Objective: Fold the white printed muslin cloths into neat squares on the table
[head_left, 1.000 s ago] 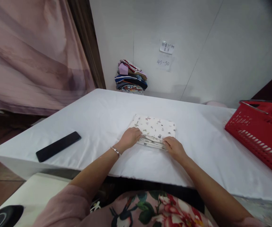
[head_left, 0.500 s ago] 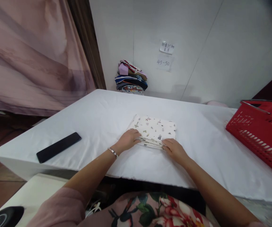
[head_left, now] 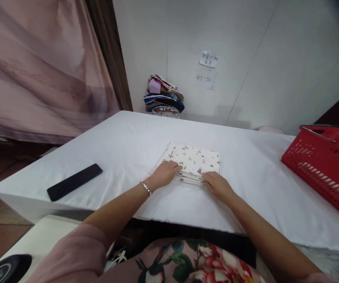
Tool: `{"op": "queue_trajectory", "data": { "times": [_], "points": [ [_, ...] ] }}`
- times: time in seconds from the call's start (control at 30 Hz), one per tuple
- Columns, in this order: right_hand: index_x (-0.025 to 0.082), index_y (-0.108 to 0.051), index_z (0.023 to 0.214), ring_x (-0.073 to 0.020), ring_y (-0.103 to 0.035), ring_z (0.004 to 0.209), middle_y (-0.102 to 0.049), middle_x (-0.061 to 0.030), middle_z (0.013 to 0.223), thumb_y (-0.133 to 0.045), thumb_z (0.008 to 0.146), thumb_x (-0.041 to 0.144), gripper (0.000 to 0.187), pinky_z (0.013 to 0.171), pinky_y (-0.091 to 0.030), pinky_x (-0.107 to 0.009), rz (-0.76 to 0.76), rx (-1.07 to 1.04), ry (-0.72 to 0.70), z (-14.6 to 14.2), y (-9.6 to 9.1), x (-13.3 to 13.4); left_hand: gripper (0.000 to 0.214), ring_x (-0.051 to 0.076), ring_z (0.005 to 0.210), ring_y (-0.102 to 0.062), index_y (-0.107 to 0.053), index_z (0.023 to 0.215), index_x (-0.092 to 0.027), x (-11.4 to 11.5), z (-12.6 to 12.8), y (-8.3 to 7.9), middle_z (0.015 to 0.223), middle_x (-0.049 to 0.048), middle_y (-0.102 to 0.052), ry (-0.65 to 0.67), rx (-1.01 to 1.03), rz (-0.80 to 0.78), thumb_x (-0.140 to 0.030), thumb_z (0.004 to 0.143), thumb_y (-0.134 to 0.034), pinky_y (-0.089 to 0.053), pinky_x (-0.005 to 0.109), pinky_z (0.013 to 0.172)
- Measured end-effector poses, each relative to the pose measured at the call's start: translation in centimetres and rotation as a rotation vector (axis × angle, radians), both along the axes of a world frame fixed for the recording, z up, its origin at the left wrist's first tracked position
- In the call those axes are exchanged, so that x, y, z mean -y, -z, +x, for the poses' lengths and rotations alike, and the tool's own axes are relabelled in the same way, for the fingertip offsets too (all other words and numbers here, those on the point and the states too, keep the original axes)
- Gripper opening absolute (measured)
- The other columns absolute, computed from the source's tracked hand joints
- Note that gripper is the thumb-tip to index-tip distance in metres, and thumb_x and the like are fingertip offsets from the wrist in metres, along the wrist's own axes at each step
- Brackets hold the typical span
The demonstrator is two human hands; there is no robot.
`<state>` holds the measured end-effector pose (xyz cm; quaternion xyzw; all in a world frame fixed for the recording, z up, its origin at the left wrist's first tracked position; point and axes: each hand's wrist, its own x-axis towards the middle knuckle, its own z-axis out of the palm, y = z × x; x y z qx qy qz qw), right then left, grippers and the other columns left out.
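A folded white cloth with small printed figures [head_left: 193,159] lies near the middle of the white table [head_left: 122,149]. My left hand [head_left: 165,173] rests on its near left corner, fingers curled over the folded layers. At the near right corner my right hand [head_left: 217,184] grips the edge with its fingers tucked in. A bracelet sits on my left wrist.
A black phone [head_left: 74,182] lies at the table's left. A red plastic basket [head_left: 325,165] stands at the right edge. Several folded garments [head_left: 163,96] are stacked against the far wall, under two paper notes. A pink curtain hangs at the left.
My hands have stayed at the cloth's near corners; the near edge layers, slightly lifted half a second ago, lie flatter now. The view has barely shifted.
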<state>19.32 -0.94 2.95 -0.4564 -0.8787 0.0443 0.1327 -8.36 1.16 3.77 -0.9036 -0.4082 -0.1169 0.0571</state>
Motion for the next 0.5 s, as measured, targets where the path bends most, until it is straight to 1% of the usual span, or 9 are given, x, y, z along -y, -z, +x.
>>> {"op": "queue_trajectory", "data": {
  "times": [0.07,0.2,0.27,0.37,0.5],
  "points": [
    [0.022,-0.054,0.118,-0.0192,-0.053,0.103,-0.061,-0.0059,0.112,-0.037,0.092,0.025,0.032,0.085,-0.045,-0.033,0.007,-0.033,0.019,0.2,0.1,0.0,0.037,0.021,0.092,-0.054,-0.051,0.114,-0.019,-0.1,0.1,-0.1,0.101,0.0075,-0.06,-0.021,0.011,-0.002,-0.006,0.081,-0.04,-0.041,0.034,0.076],
    [0.024,-0.052,0.122,-0.0194,-0.055,0.104,-0.06,-0.0058,0.115,-0.034,0.093,0.028,0.034,0.084,-0.047,-0.033,0.019,-0.075,0.102,0.3,0.4,-0.1,0.036,0.02,0.092,-0.055,-0.05,0.116,-0.019,-0.4,-0.3,0.2,0.1,0.0071,-0.062,-0.042,0.111,-0.012,-0.011,0.081,-0.042,-0.044,0.035,0.078],
    [0.022,-0.052,0.123,-0.0202,-0.054,0.103,-0.06,-0.0068,0.114,-0.035,0.092,0.027,0.035,0.083,-0.047,-0.033,0.026,-0.042,0.093,0.2,0.5,-0.1,0.036,0.02,0.092,-0.056,-0.051,0.115,-0.019,-0.5,-0.6,0.6,0.099,0.0066,-0.063,-0.035,0.144,-0.018,-0.012,0.081,-0.042,-0.044,0.035,0.079],
    [0.021,-0.052,0.122,-0.0204,-0.053,0.102,-0.06,-0.0075,0.113,-0.038,0.091,0.027,0.034,0.084,-0.045,-0.034,0.029,-0.009,0.042,-0.1,0.5,0.1,0.035,0.021,0.094,-0.057,-0.053,0.114,-0.02,-0.6,-0.9,1.0,0.1,0.0065,-0.064,-0.048,0.182,-0.047,-0.014,0.081,-0.044,-0.045,0.037,0.082],
    [0.022,-0.052,0.121,-0.0212,-0.053,0.102,-0.06,-0.0081,0.112,-0.042,0.091,0.031,0.034,0.083,-0.044,-0.034,0.016,0.014,0.036,-0.5,0.1,0.3,0.036,0.021,0.099,-0.058,-0.051,0.119,-0.022,-0.8,-0.9,0.5,0.108,0.0057,-0.064,-0.105,0.231,-0.097,-0.02,0.083,-0.045,-0.045,0.036,0.085]
  ]
}}
